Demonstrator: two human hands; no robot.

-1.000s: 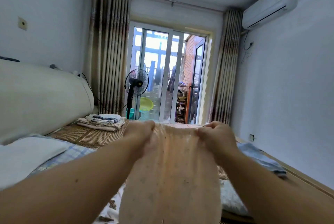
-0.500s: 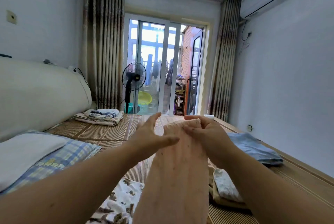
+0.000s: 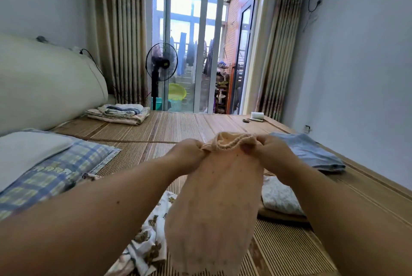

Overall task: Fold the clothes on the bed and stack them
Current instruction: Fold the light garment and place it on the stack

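Likely best: match the two ends of the elastic edge, pull it taut and level, then lower the hanging length flat onto the bed before folding. Gripping the peach garment at centre frame, raised above the bed: left hand and right hand both pinched on its gathered top edge, close together, forearms reaching in from the lower corners.

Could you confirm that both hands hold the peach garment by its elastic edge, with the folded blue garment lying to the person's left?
Not quite: the head view shows the blue garment on the person's right. The left hand and right hand do grip the peach garment by its elastic edge.
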